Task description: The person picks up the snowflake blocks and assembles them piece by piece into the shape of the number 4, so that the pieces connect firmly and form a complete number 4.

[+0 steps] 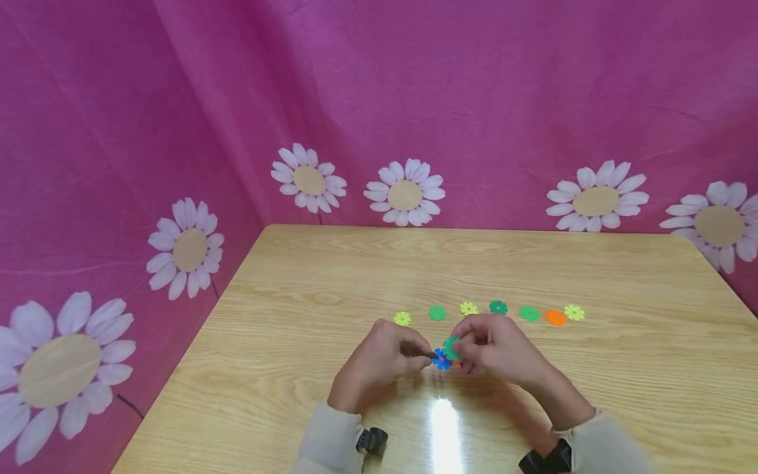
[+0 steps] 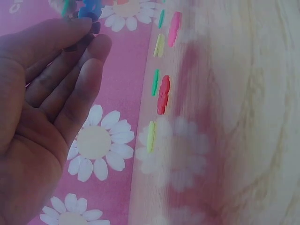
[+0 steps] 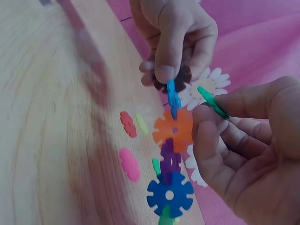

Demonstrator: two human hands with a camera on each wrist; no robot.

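Note:
In the head view, my left hand (image 1: 381, 355) and right hand (image 1: 503, 349) meet above the table. The left thumb and fingers pinch a dark brown notched disc (image 3: 180, 82) at one end of a chain of interlocked discs. From there the right wrist view shows a light blue disc (image 3: 173, 99), an orange disc (image 3: 171, 129), a purple disc (image 3: 170, 159), a dark blue disc (image 3: 159, 199) and a green piece (image 3: 166, 217), cut off by the frame. My right thumb and forefinger pinch a separate green disc (image 3: 213, 103) beside the chain's upper part.
Loose notched discs lie in a row beyond my hands, among them a yellow disc (image 1: 402, 318), a green disc (image 1: 437, 313) and an orange disc (image 1: 556, 318). Pink (image 3: 130, 164) and red (image 3: 127, 124) discs lie on the wooden table (image 1: 266, 368). A flowered pink curtain (image 1: 474, 99) hangs behind.

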